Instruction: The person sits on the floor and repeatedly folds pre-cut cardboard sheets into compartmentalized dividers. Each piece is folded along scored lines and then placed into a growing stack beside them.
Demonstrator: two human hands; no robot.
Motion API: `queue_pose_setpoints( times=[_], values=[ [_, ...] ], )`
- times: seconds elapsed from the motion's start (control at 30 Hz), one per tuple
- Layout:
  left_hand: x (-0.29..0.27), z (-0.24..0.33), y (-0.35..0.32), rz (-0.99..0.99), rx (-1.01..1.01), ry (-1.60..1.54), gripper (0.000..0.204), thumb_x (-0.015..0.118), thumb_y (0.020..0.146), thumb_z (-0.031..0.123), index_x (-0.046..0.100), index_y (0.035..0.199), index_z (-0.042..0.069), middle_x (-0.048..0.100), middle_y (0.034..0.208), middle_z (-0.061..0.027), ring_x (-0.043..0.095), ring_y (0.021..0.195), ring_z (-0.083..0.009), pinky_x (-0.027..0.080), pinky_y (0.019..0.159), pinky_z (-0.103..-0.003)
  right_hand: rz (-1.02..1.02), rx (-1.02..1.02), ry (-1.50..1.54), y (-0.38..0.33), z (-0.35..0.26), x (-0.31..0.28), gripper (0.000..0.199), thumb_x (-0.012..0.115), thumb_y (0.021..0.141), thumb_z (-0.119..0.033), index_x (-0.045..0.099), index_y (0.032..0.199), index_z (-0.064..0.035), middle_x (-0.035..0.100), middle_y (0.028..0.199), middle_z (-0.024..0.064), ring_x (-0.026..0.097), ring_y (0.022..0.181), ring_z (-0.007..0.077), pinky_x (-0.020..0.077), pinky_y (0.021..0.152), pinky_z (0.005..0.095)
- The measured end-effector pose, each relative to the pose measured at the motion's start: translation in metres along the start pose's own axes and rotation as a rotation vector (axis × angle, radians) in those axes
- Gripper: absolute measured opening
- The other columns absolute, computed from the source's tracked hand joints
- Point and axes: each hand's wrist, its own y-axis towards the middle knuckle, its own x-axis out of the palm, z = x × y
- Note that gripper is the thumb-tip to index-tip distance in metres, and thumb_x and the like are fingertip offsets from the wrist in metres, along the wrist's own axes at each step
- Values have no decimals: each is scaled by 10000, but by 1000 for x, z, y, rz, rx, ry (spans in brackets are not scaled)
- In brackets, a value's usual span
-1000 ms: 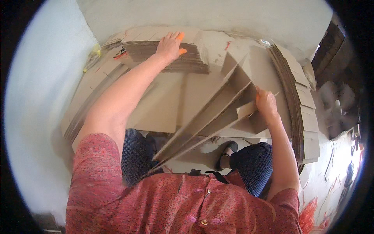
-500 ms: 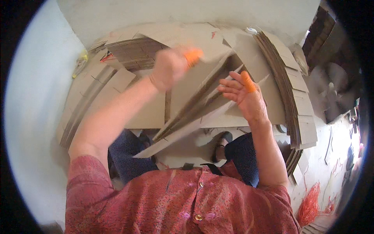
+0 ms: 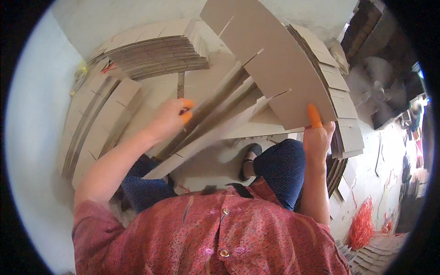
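Observation:
My right hand (image 3: 319,136) grips the lower right end of a long slotted cardboard strip (image 3: 279,68), its orange-covered thumb on the near face. The strip slants up and left, with several slits along one edge. My left hand (image 3: 170,118), with orange covers on its fingertips, is curled beside partly opened cardboard strips (image 3: 215,120) standing on edge in front of me. Whether anything sits between those fingertips is too small to make out. The standing strips lean diagonally over the table edge toward my left knee.
Stacks of slotted cardboard lie at the back left (image 3: 156,57), far left (image 3: 94,117) and along the right (image 3: 346,103). A fan (image 3: 378,94) stands beyond the right stack. Red plastic twine (image 3: 362,224) lies on the floor at lower right.
My right hand, open and without a strip before, now holds a slotted cardboard strip and is lower and to the right. My left hand has come down and left, toward the standing strips.

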Motion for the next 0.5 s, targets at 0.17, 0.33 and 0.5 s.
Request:
queue_pose_setpoints(
  times=[0.17,0.33,0.5],
  values=[
    [-32,4,-27,26,-31,42,240,562,859,79,649,1060,-18,687,938,-174,652,831,-240,490,771,-335,-66,38,190,-13,9,-7,220,645,885,-149,662,1044,3,668,972,53,568,916,144,442,813,294],
    [-39,-13,-43,120,-90,27,251,587,840,36,654,1077,-12,689,941,-183,664,820,-238,501,745,-322,-155,84,300,-19,32,-2,172,646,878,-99,676,1012,4,673,909,26,568,859,120,452,781,279],
    [-36,-40,-43,174,-20,86,251,599,838,30,658,1079,-6,685,940,-203,668,814,-249,507,746,-319,-197,10,240,-17,18,-2,173,653,874,-99,677,1004,13,673,831,15,551,783,82,459,714,259]
  ],
)
